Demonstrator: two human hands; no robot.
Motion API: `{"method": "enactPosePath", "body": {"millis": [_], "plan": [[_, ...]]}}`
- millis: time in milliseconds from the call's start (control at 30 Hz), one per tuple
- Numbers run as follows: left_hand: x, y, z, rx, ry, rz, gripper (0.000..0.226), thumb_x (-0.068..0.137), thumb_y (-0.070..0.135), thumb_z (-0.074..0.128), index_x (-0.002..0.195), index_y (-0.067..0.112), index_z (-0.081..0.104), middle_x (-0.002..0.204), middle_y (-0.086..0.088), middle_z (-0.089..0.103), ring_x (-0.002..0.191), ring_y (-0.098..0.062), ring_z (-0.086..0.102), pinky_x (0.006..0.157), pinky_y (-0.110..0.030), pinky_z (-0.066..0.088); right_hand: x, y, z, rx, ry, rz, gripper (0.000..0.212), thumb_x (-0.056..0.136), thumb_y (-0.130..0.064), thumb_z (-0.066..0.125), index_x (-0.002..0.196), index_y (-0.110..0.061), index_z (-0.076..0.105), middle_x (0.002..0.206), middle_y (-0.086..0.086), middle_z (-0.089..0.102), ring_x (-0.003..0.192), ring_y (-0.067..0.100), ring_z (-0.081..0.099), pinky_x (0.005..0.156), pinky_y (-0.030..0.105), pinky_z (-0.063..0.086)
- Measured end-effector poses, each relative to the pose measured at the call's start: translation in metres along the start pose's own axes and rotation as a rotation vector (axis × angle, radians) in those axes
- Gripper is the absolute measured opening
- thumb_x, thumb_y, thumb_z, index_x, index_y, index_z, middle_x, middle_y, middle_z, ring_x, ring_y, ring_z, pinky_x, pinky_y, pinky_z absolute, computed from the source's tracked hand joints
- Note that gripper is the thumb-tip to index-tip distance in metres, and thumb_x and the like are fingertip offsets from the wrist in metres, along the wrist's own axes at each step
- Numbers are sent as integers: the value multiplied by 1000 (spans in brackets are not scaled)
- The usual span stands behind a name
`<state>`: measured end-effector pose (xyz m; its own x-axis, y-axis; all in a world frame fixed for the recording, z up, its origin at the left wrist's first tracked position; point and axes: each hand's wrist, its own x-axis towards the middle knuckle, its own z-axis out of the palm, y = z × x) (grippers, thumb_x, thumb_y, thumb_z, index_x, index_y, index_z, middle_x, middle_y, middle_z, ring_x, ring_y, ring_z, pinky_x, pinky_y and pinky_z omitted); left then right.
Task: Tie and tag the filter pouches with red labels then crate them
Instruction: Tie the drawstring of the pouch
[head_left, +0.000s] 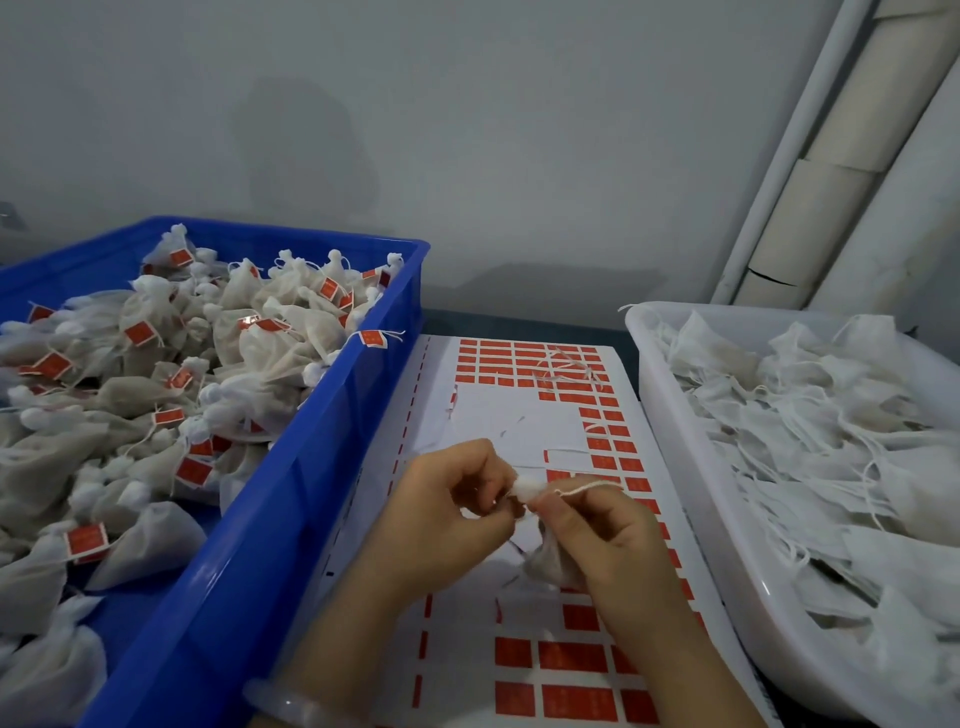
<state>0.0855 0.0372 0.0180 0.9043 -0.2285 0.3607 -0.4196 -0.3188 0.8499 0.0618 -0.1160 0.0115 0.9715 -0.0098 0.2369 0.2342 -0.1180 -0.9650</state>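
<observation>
Nearest us, the left hand (447, 499) and right hand (597, 530) meet over the near half of the label sheet (519, 415), about midway between its side edges. The left hand's fingers curl in and pinch the gathered neck of a filter pouch (550, 564). The right hand pinches the string (587, 486) right at that neck, with a short end trailing toward the sheet's right edge.

We judge the knot is still being made. If either pinch slackens, the gathers could spring open and the loop slide off the neck. A hard tug on so thin a string might also snap it or tear the mesh.

The pouch is small and off-white. It looks soft, with a bunched white tuft on top and a filled body hanging under the right palm, and we see no red label on it yet.

Along the sheet's left edge stands the blue crate (311, 467), heaped with tagged pouches (260, 332). Along its right edge sits the white tray (675, 441), full of flat untied pouches (831, 415).
</observation>
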Motion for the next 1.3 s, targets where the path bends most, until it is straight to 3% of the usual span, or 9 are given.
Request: {"method": "enactPosePath", "body": {"millis": [133,267,367,600,833,967,1000,1100,1300], "plan": [[1,-1,1,267,16,100,23,77,1,70,77,23,69,78,20,63,75,-2,62,70,-10,51,-3,3,10,-53,127,-85,14,69,-45,56,69,-34,65,72,-25,65,77,-4,61,59,2,44],[2,-3,6,408,-21,132,14,82,12,68,91,19,76,86,9,70,74,-4,62,73,-13,53,-5,1,16,-24,184,-109,20,73,-39,56,74,-57,65,74,-30,64,78,-8,61,56,2,43],[2,-6,10,454,-56,78,17,88,23,61,99,22,74,87,9,68,75,-5,58,73,-13,48,-6,0,17,14,178,-102,20,73,-39,57,75,-58,64,73,-30,64,78,-10,61,54,2,43],[1,4,23,-101,94,-181,26,87,6,59,86,30,68,79,12,60,74,5,57,63,-9,47,0,2,14,314,221,200,16,61,-47,61,74,-45,71,80,-21,68,81,2,65,61,18,53],[-3,12,27,-332,155,-220,31,88,-1,55,87,28,66,75,22,64,72,3,62,56,-11,49,3,7,13,767,195,449,28,64,-28,66,89,-17,72,103,13,68,95,31,65,72,38,56],[-3,10,26,-458,41,-289,24,87,0,55,93,16,71,84,-1,69,75,-15,65,62,-20,52,2,10,13,470,266,350,21,61,-37,66,74,-23,73,80,-6,72,84,21,66,67,32,56],[-3,10,27,-467,18,-316,15,84,12,62,95,17,71,86,-1,71,79,-17,66,64,-21,53,0,8,15,327,276,295,19,63,-41,65,72,-25,72,77,-14,70,80,15,66,63,24,54],[-3,7,32,-361,-49,-336,47,58,52,66,96,24,70,84,7,72,82,-12,68,65,-18,53,-6,4,20,157,288,187,12,74,-41,61,68,-34,68,72,-24,67,76,-4,63,50,7,46],[-2,7,28,-483,48,-243,27,54,40,73,77,25,74,85,4,70,84,-15,69,66,-19,54,-6,1,21,212,285,202,29,52,-60,56,75,-48,68,78,-17,70,77,2,66,62,21,54]]}}
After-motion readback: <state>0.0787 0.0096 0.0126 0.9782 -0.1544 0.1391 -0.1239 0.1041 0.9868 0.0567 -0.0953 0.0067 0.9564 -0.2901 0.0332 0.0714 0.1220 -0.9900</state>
